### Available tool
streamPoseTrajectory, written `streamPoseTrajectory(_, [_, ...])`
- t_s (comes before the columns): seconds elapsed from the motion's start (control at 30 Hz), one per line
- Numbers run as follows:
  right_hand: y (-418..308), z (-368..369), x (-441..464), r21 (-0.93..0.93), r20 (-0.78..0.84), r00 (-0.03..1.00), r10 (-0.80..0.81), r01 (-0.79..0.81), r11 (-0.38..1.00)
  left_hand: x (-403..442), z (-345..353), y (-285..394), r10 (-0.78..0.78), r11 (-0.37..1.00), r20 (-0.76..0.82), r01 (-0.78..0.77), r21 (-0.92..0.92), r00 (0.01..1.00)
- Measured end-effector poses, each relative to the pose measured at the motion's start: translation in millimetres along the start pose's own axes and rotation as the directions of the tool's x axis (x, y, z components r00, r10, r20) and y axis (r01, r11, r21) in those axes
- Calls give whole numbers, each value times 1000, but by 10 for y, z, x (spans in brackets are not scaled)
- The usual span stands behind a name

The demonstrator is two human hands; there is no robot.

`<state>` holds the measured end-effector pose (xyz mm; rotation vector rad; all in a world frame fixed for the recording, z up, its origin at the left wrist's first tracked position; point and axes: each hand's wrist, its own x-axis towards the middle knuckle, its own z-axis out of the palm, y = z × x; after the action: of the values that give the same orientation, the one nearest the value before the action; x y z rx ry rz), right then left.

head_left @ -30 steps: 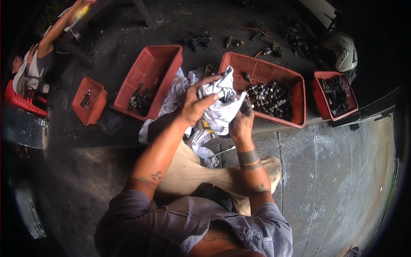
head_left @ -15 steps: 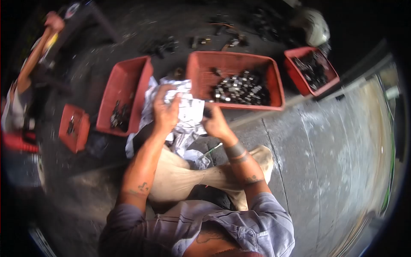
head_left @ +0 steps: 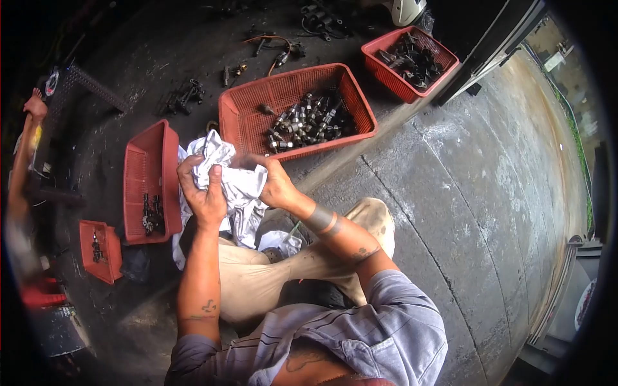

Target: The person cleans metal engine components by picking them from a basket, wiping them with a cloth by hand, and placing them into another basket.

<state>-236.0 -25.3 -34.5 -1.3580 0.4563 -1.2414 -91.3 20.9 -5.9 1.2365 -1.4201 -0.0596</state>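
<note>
Hands (head_left: 208, 198) grip white cloth (head_left: 239, 184) — red baskets (head_left: 241, 122) nearby

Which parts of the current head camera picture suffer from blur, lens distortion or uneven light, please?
Head view: the right hand blurs at the fingers, another person's arm smears at the left edge; the wide lens bends the outer scene inside black corners; the white cloth looks bright, the upper left very dark.
</note>
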Motion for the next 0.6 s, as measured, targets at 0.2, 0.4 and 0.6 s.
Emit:
streamPoseTrajectory(0.2, [-20,-95,56,-188,166,984,65,-33,982,-32,34,-22,6,1000,70,-7,16,998])
streamPoseTrajectory(0.4, [64,-156,90,-96,38,987,156,-152,984,22,-17,78,-238,913,367,337,-232,899])
streamPoseTrajectory(0.6, [-14,-196,183,-350,263,963,-66,159,923,14,-125,-83,-299,891,313,381,-246,901])
